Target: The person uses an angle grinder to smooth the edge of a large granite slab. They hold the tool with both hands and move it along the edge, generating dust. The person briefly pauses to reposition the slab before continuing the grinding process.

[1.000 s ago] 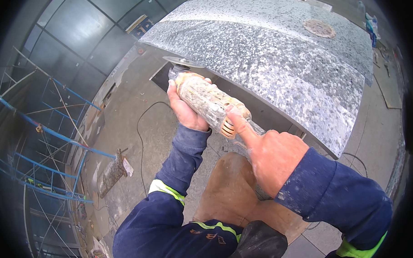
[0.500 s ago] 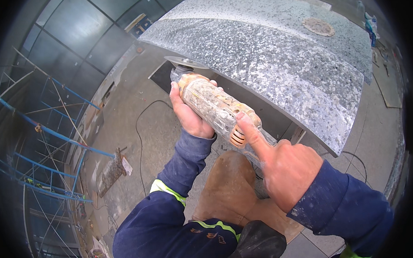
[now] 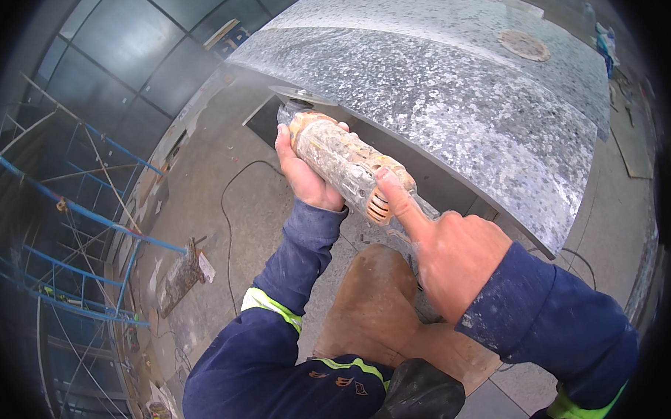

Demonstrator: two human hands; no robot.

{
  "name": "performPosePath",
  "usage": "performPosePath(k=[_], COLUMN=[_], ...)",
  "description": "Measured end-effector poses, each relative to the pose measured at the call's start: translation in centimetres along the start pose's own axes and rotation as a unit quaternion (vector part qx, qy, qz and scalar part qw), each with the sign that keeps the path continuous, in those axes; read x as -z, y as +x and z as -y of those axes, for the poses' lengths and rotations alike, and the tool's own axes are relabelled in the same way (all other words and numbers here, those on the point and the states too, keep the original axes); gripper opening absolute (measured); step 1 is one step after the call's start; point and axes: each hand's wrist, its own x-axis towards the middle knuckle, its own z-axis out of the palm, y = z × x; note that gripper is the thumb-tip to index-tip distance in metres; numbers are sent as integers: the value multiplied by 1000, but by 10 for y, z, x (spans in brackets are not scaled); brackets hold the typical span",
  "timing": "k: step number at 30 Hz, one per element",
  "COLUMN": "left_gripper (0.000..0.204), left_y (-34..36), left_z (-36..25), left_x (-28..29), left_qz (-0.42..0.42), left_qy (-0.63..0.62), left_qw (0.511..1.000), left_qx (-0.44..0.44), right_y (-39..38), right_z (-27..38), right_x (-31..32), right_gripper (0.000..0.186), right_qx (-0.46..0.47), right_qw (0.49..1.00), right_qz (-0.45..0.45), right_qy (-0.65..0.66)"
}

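Here we are over the speckled stone slab [image 3: 428,110], the biggest piece in view, its near edge slanting from upper left to lower right; behind a seam-like line lies a paler part, and we can't tell whether that makes one slab or two. Off to our left stands one blue scaffold frame [image 3: 92,215].

Now in close: one dusty angle grinder [image 3: 345,157], in our two hands, between our body and that edge. Its long axis runs diagonally, roughly alongside the edge, head at upper left, tail at lower right. The left hand [image 3: 311,179] is nearer the head, its grip closed around the body. The right hand [image 3: 459,257] is at the tail, other fingers folded; whether they grip anything, we can't tell.

Smaller again, one disc [image 3: 303,97] sits at the slab's edge, contact unclear. Smallest, one right index finger [image 3: 400,200] lies along the rear casing.
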Motion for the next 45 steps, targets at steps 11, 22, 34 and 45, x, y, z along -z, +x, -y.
performPosePath(k=[11,22,34,45], left_gripper=[66,67,62,66], left_y=[35,53,75,44], left_z=[13,-7,-12,-2], left_x=[16,34,50,26], left_qz=[10,10,14,3], left_qy=[-26,-1,22,-3], left_qw=[999,1000,1000,1000], left_qx=[18,8,3,9], right_y=[19,54,82,38], right_z=[7,7,6,5], right_x=[4,1,0,2], right_gripper=[85,84,91,87], right_qx=[-36,-41,-55,-32], right_qw=[999,998,994,999], right_qz=[-12,21,47,5], right_qy=[-31,-32,-78,-42])
